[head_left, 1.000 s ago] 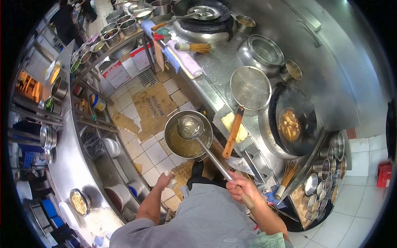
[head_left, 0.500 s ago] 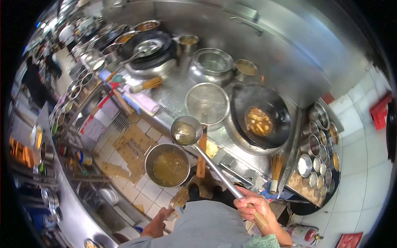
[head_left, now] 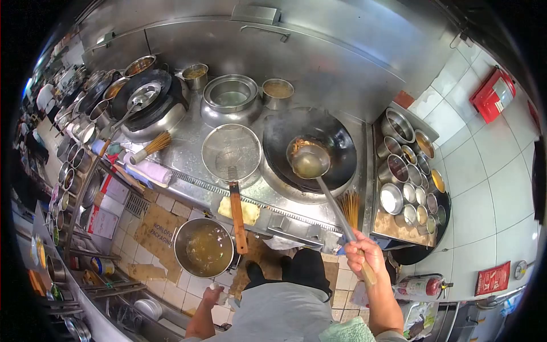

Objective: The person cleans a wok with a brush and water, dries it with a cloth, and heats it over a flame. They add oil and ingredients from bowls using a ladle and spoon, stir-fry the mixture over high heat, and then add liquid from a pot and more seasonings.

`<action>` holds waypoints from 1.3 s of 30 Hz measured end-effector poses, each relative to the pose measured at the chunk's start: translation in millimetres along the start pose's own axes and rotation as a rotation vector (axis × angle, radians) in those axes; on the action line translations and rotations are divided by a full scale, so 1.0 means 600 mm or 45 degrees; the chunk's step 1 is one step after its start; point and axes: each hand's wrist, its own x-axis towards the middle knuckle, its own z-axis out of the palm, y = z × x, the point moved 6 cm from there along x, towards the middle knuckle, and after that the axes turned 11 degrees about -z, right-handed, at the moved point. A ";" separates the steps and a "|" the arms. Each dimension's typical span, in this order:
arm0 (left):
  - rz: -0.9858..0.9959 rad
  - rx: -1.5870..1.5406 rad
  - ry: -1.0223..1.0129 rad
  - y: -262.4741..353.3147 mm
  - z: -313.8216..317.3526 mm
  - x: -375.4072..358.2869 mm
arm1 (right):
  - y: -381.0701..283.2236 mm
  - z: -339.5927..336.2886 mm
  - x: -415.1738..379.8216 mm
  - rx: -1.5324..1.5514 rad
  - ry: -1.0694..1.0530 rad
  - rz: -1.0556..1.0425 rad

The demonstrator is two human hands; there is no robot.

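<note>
My right hand [head_left: 366,257] is closed around the wooden end of a long ladle [head_left: 337,212]. The ladle's bowl, with cloudy yellowish liquid in it, hangs over or inside a black wok [head_left: 342,145] on the stove. Browned food [head_left: 302,146] shows behind the bowl's far rim; the bowl hides the rest. Low at my left side, my left hand [head_left: 212,296] is closed on something small and whitish that I cannot make out. A large metal pot [head_left: 181,259] of yellowish broth stands below the counter edge, ahead of that hand.
A round wire strainer [head_left: 232,153] with a wooden handle lies left of the wok. Bamboo brushes [head_left: 348,210] [head_left: 156,143] rest on the counter. Several seasoning tins [head_left: 409,194] stand at right. Behind are a lidless steel pot [head_left: 231,94] and another wok [head_left: 142,94].
The ladle has gone from beside the strainer, over the counter edge, to the wok, where its bowl now covers much of the food. My view has turned to the right.
</note>
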 end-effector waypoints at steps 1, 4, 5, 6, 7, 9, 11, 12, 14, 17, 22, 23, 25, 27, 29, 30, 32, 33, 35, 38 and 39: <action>0.003 -0.003 -0.017 0.001 0.006 0.001 | -0.010 -0.009 0.010 -0.024 0.019 -0.035; 0.092 0.092 -0.042 0.000 0.020 -0.008 | -0.034 -0.058 0.051 -0.073 0.038 -0.113; 0.080 0.065 -0.014 -0.010 0.023 -0.011 | -0.042 -0.070 0.065 -0.079 0.045 -0.127; 0.068 0.038 0.016 -0.023 0.027 -0.014 | -0.051 -0.080 0.078 -0.085 0.052 -0.141; 0.055 0.009 0.046 -0.026 0.033 -0.024 | -0.061 -0.089 0.092 -0.091 0.057 -0.153; -0.050 -0.026 0.130 -0.049 0.042 -0.052 | -0.079 -0.103 0.120 -0.172 0.091 -0.196; -0.120 -0.058 0.200 -0.068 0.052 -0.079 | -0.098 -0.117 0.151 -0.197 0.121 -0.228; -0.137 -0.069 0.227 -0.083 0.055 -0.095 | -0.107 -0.133 0.174 -0.223 0.104 -0.229; -0.328 0.039 0.322 -0.098 0.065 -0.108 | -0.129 -0.135 0.202 -0.299 0.105 -0.266; -0.191 0.435 0.252 -0.114 0.069 -0.090 | -0.162 -0.137 0.250 -0.420 0.067 -0.332; -0.074 0.437 0.371 -0.097 0.106 -0.117 | -0.208 -0.130 0.313 -0.722 0.027 -0.429; -0.072 0.345 0.387 -0.090 0.113 -0.126 | -0.216 -0.124 0.319 -0.789 0.025 -0.448; -0.108 0.133 0.393 -0.076 0.129 -0.143 | -0.230 -0.105 0.325 -0.899 -0.047 -0.493; -0.139 -0.022 0.367 -0.049 0.152 -0.180 | -0.234 -0.094 0.326 -1.022 -0.077 -0.566; -0.118 -0.089 0.337 -0.014 0.177 -0.234 | -0.234 -0.076 0.312 -1.093 -0.071 -0.619; -0.124 -0.081 0.345 -0.025 0.176 -0.226 | -0.232 -0.074 0.308 -1.147 -0.069 -0.644; -0.129 -0.063 0.358 -0.044 0.172 -0.197 | -0.224 -0.075 0.308 -1.284 -0.079 -0.696; 0.066 0.370 0.356 -0.058 0.164 -0.167 | -0.215 -0.081 0.315 -1.367 -0.089 -0.719; 0.269 0.951 0.323 -0.084 0.159 -0.134 | -0.194 -0.093 0.327 -1.471 -0.109 -0.746; -0.001 0.814 0.274 -0.088 0.161 -0.135 | -0.158 -0.094 0.339 -1.532 -0.121 -0.732; -0.103 0.666 0.284 -0.086 0.161 -0.142 | -0.151 -0.088 0.337 -1.599 -0.101 -0.732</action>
